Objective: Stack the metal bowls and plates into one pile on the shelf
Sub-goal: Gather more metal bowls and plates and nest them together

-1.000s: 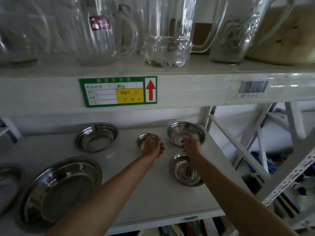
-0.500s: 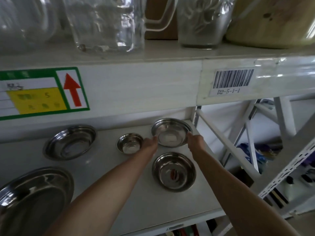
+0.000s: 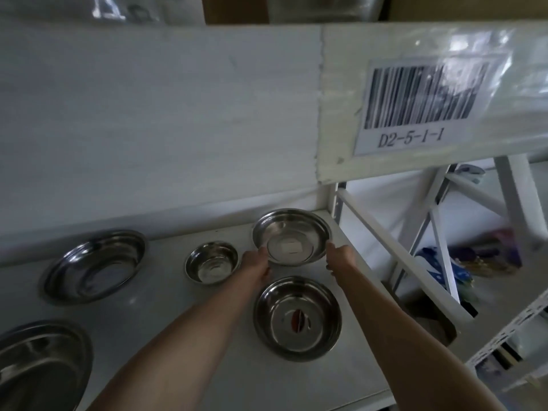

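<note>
Far bowl [image 3: 292,236] now tilted, raised in both hands' grip.

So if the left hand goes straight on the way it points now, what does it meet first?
The far bowl: the left hand already grips its left rim, opposite the right hand. Past the bowl probably comes the back wall, though depth is unclear.

A barcode label [image 3: 421,99] reading D2-5-1-1 sits at the upper right of the frame on a white beam [image 3: 178,108]. White diagonal braces [image 3: 397,256] cross the right side, with blurred coloured packages [image 3: 462,268] behind them.
</note>
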A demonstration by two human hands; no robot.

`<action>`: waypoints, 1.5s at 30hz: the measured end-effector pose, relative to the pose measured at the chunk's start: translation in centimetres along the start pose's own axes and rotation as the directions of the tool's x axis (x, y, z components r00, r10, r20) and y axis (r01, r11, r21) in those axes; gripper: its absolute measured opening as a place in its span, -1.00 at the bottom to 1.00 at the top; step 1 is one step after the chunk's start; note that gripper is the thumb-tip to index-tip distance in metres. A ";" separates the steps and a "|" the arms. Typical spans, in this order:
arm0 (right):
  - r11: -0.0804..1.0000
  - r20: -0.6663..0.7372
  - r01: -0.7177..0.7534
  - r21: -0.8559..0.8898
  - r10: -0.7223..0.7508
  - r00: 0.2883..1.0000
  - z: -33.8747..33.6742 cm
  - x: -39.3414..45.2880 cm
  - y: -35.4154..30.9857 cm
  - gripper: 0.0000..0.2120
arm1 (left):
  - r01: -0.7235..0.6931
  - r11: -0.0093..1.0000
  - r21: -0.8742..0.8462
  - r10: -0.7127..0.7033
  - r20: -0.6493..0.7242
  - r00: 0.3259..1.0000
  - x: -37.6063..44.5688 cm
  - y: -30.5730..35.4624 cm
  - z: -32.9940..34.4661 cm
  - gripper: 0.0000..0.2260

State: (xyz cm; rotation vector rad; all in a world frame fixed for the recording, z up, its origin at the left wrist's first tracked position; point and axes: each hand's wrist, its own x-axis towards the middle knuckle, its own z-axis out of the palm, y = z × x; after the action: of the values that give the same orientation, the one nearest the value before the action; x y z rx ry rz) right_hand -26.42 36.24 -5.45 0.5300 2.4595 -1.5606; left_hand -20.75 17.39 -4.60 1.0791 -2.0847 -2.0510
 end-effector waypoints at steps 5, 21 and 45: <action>0.999 0.010 -0.027 -0.023 0.027 1.000 1.2 0.3 0.5 -0.48 | 0.022 0.998 -0.062 -0.020 0.018 1.000 0.9 -0.9 0.8 -0.73; 0.999 0.065 0.009 0.033 -0.011 0.998 1.8 -0.6 -0.5 -0.71 | -0.009 1.000 0.014 0.009 -0.012 1.000 1.7 -0.5 1.4 -0.83; 0.959 0.008 0.222 0.177 -0.227 0.974 0.6 -8.0 -6.0 -0.68 | -0.219 0.971 -0.099 0.216 -0.037 0.976 -2.6 4.1 -3.3 -0.78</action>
State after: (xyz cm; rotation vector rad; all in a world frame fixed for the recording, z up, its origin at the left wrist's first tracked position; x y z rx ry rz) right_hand -21.42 31.84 1.99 0.2569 2.4470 -1.8695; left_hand -19.04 15.38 0.62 0.8177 -1.9612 -2.0022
